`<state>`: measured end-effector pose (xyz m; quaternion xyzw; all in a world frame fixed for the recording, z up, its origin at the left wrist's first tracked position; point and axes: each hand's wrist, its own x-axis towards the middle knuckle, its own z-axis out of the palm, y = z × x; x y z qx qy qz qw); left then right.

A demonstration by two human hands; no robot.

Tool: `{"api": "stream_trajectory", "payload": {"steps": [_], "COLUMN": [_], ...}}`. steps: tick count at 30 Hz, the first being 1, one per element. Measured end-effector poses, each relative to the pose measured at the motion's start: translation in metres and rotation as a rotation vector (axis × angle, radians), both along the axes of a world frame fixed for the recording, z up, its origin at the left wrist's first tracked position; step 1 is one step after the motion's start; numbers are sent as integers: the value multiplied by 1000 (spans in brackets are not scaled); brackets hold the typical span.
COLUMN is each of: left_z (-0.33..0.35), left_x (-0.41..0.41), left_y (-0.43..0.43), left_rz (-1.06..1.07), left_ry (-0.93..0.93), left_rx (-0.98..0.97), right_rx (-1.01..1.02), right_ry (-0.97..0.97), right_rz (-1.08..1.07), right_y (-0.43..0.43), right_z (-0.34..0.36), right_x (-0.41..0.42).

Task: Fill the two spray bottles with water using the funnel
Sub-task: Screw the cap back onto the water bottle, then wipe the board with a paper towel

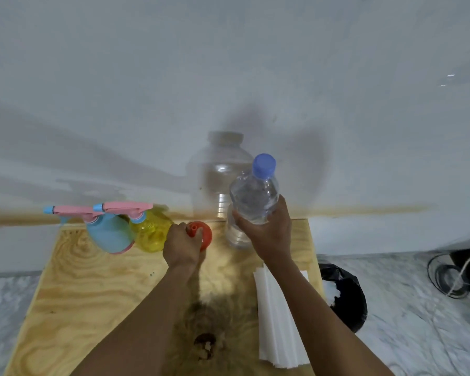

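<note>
The left hand [183, 248] is closed around the red funnel [201, 236], with the fingers curled over its body. The spout is seen pointing upward, so the funnel is judged to be inverted. The right hand [266, 232] is wrapped around the middle of the clear water bottle [254, 194], which is held upright with its blue cap [264, 164] fitted. Whether the bottle base rests on the desk [79, 294] or is raised just off it cannot be told.

The funnel is located near the far edge of the desk, about midway along it. It is flanked by the water bottle on its right and the yellow spray bottle [151, 233] just beside it on its left. The blue spray bottle [109, 234] is set against the yellow one, toward the far left corner. Both are fitted with pink trigger heads. A large clear jar [220, 172] is stood behind the water bottle. A stack of white paper [280, 316] is laid along the right edge.

The step in hand is judged to be the gathering of tools, and filling is judged not yet begun. For the next move, one trigger head must be unscrewed, the funnel seated spout-down in the open neck, and the cap removed. As both hands are occupied, one item must first be set down.
</note>
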<state>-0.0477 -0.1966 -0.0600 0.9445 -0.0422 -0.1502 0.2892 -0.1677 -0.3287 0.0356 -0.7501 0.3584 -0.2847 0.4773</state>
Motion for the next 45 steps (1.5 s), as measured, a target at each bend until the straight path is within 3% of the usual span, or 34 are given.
{"api": "stream_trajectory", "payload": {"steps": [15, 22, 25, 33, 36, 45], "left_z": [-8, -1, -2, -22, -22, -29], "left_x": [-7, -42, -82, -149, -151, -151], "left_y": [2, 19, 31, 53, 50, 50], "left_rz": [-10, -18, -167, -645, -679, -672], "left_ry": [-23, -54, -64, 2, 4, -20], "left_rx": [-42, -177, -213, 210, 292, 295], "right_rx": [-18, -145, -185, -16, -45, -154], "right_ry": [-25, 113, 187, 636, 768, 881], "right_rz": [81, 139, 66, 82, 92, 17], "right_y": [4, -3, -3, 34, 47, 52], "right_z": [-10, -12, -28, -77, -91, -110], "right_x": [6, -30, -72, -170, -178, -173]}}
